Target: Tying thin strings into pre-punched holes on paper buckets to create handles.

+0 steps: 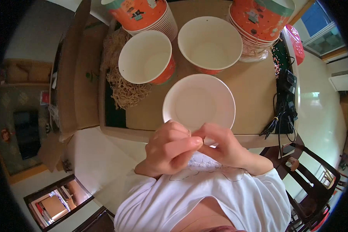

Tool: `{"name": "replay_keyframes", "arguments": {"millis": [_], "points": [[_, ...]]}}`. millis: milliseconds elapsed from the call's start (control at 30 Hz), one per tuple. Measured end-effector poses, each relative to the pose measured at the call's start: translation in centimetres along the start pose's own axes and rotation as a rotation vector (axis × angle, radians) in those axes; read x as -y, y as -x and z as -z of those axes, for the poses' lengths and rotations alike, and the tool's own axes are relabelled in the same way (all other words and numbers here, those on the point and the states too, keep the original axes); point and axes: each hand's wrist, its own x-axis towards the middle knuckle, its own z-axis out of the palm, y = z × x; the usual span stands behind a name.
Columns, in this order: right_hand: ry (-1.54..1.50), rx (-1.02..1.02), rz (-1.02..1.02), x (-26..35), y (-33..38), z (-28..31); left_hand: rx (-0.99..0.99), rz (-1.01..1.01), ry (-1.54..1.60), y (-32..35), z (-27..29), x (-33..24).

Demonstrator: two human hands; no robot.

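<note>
My left hand (171, 149) and my right hand (229, 149) meet in front of my chest, fingers pinched together. Between the fingertips is something thin and small, which I cannot make out. Just beyond them, at the table's near edge, a white paper bucket (199, 101) stands with its mouth up, its near rim partly hidden by my fingers. Two more paper buckets, orange outside and white inside, stand behind it: one at the left (145, 58) and one at the right (210, 42). No object shows inside these three.
Stacks of orange paper buckets rise at the back left (141, 15) and back right (259, 19). A tangle of beige string (123, 87) lies along the left side of the table (255, 112). Black cables with an adapter (286, 83) and small colourful beads (276, 63) lie at the right.
</note>
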Motion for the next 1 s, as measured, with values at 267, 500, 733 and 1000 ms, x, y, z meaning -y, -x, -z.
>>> {"name": "replay_keyframes", "arguments": {"millis": [267,500,733,1000], "points": [[-0.233,-0.115,-0.06,0.0,-0.1,-0.8,0.051,-0.013,0.033,-1.0,-0.3,-0.2],[-0.075,-0.003,0.065,-0.4,-0.3,-0.1,0.085,0.029,0.046,-0.4,-0.5,0.0],[-0.274,-0.045,0.04,-0.7,-0.2,-0.2,0.082,0.034,0.024,0.7,-0.6,0.2],[-0.522,-0.205,0.032,-0.9,0.0,1.4,0.474,-0.1,-0.535,4.1,-1.6,0.7]]}}
